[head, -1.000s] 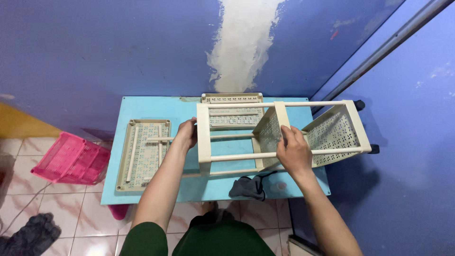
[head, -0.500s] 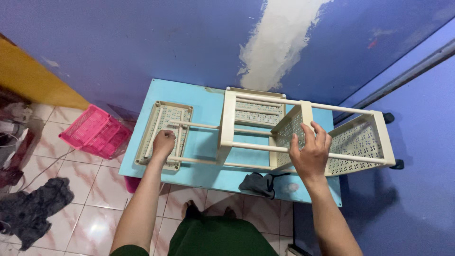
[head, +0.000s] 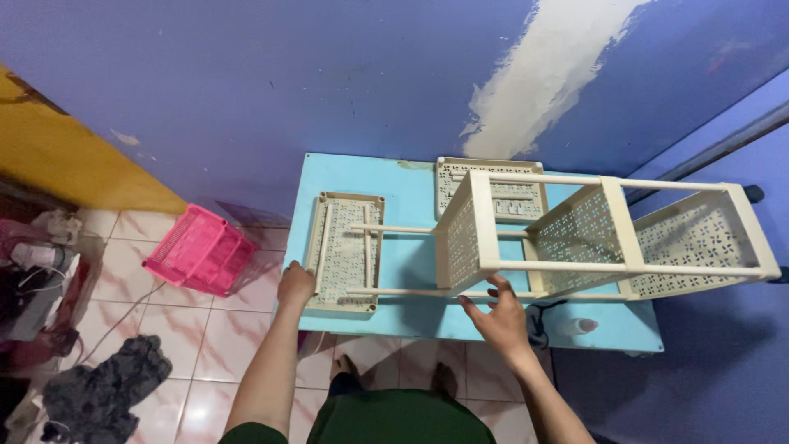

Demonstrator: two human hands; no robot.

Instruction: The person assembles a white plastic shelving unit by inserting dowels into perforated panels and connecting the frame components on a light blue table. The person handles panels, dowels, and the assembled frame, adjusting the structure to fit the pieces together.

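A cream plastic shelf rack [head: 608, 238] lies on its side on a light blue table [head: 403, 177], its perforated trays joined by thin poles. A separate cream tray [head: 345, 251] lies flat at the table's left, with two poles reaching from the rack toward it. My left hand [head: 296, 285] grips that tray's near left corner. My right hand [head: 493, 316] is spread under the near pole beside the rack's leftmost tray, fingertips touching it. Another cream tray [head: 493, 177] lies flat behind the rack.
A pink plastic basket [head: 201, 249] sits on the tiled floor left of the table. Dark cloth [head: 103, 386] and clutter lie at the lower left. A blue wall with a white patch [head: 542, 82] stands behind. A dark object [head: 538, 325] and a small white item rest on the table's near right.
My left hand moved from the rack's poles to the loose tray at the left. My right hand shifted left along the near pole. The view swung left.
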